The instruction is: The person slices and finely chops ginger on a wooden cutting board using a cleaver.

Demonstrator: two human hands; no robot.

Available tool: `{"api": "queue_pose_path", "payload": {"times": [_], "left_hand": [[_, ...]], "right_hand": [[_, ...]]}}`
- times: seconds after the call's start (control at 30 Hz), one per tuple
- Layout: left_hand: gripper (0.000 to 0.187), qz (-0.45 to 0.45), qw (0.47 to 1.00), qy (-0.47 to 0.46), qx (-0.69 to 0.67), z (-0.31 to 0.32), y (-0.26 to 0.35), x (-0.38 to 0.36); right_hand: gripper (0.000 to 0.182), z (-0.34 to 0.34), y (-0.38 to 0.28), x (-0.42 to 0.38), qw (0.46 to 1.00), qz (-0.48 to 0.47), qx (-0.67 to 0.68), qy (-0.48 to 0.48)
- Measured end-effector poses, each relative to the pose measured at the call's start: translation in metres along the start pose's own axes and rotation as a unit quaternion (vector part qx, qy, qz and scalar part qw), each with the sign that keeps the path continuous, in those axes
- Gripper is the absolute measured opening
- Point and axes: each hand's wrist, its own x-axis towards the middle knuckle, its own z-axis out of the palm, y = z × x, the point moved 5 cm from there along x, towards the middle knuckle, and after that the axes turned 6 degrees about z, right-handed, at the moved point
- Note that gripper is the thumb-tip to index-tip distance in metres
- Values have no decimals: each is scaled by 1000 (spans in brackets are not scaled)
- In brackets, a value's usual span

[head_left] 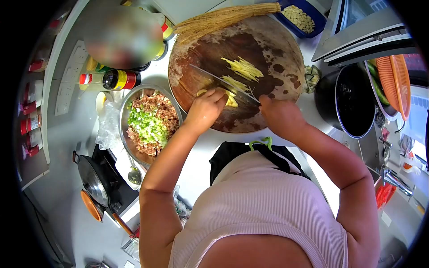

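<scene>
One round chopping board (286, 89) carries two heaps of yellow strips (245, 69) and some yellow slices (232, 101). On it, the right hand (281, 117) is clamped around one knife (219, 79); the left hand (206, 109) has bent fingers against the slices, though whether it grips them I cannot tell. One metal bowl (124, 127) sits left of the board.

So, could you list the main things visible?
Chopping board: one, brown, centre
Knife: one, silvery, over board
Cut strips: many, yellow, on board
Steel bowl: one, silver, left
Mince: one heap, reddish-brown, in bowl
Greens: one heap, green, on mince
Pot: one, black, right
Colander: one, orange, right
Tray: one, blue, behind board
Straw broom: one, tan, board's far edge
Lidded pan: one, black, lower left
Left hand: one, bare, over board
Right hand: one, bare, holding knife
</scene>
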Motion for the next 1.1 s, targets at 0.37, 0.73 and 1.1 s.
{"api": "queue_pose_path", "payload": {"times": [0.37,0.73,1.1], "left_hand": [[27,-9,999,10,-32,5,-6,-3],[26,-23,997,41,-68,8,-9,-7],[29,-32,996,38,-75,10,-9,-9]], "right_hand": [[16,-23,-21,-8,993,40,-54,-102],[18,-16,-24,14,990,32,-54,-129],[23,-19,-22,25,986,49,-40,-152]]}}
